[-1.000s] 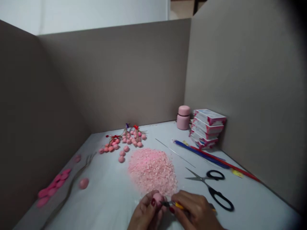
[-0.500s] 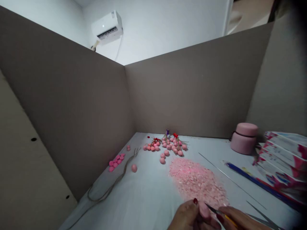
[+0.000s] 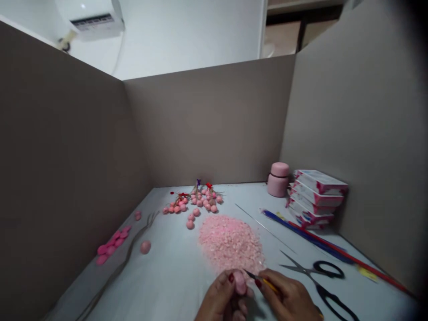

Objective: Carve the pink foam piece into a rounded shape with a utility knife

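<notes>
Between the fingertips of my left hand (image 3: pixel 220 296) is a small pink rounded piece (image 3: pixel 239 282), probably soap or wax, though its material is hard to tell. My right hand (image 3: pixel 287 296) grips a craft knife (image 3: pixel 269 285) with a yellow handle, its dark pointed blade beside the pink piece. Whether the blade touches it I cannot tell. Just beyond both hands spreads a heap of pink shavings (image 3: pixel 230 243). Black-handled scissors (image 3: pixel 312 273) lie with blades apart, to the right of my right hand.
Pink balls (image 3: pixel 190 224) and tied bunches stand at the back. Pink discs (image 3: pixel 112 245), a loose ball (image 3: pixel 145 247) and cord (image 3: pixel 127 256) lie left. A thin metal rod (image 3: pixel 264 226), blue strips (image 3: pixel 307 236), stacked boxes (image 3: pixel 317 196) and a pink flask (image 3: pixel 278 180) are right. Grey partitions (image 3: pixel 214 125) enclose the table.
My view has swung to the right, bringing the whole scissors and box stack into sight. Both hands keep their hold on the pink piece and the knife.
</notes>
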`<act>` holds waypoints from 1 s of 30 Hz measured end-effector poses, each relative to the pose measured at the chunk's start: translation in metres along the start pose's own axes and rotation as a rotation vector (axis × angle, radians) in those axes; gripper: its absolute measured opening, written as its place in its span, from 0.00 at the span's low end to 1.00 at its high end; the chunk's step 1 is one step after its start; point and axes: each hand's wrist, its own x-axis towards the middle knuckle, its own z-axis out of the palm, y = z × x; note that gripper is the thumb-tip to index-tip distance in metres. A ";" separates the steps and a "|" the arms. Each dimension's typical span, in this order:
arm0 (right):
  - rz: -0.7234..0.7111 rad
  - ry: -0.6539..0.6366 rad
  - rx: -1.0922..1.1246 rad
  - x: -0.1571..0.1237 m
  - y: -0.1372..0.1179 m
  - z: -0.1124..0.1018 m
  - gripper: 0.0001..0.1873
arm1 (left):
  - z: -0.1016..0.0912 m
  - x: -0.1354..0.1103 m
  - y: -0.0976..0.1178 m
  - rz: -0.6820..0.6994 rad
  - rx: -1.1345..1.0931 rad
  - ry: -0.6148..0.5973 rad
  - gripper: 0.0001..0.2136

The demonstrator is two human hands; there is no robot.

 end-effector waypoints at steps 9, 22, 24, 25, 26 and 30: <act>0.013 0.018 0.029 0.001 -0.001 -0.002 0.19 | -0.002 -0.005 0.007 -0.102 -0.083 0.062 0.12; 0.011 -0.042 0.047 0.001 0.001 -0.002 0.17 | 0.001 -0.003 0.002 -0.036 -0.076 0.132 0.14; 0.020 -0.043 0.049 0.001 0.000 -0.002 0.17 | 0.002 -0.002 -0.001 -0.015 -0.079 0.179 0.13; 0.027 -0.039 0.039 0.001 -0.001 -0.003 0.17 | 0.002 -0.003 -0.001 0.002 -0.086 0.184 0.14; 0.037 -0.034 0.026 0.001 -0.002 -0.003 0.17 | 0.003 -0.003 -0.002 0.016 -0.086 0.184 0.15; 0.059 -0.017 0.003 0.000 -0.009 -0.007 0.18 | 0.007 -0.005 -0.001 -0.009 0.009 0.262 0.14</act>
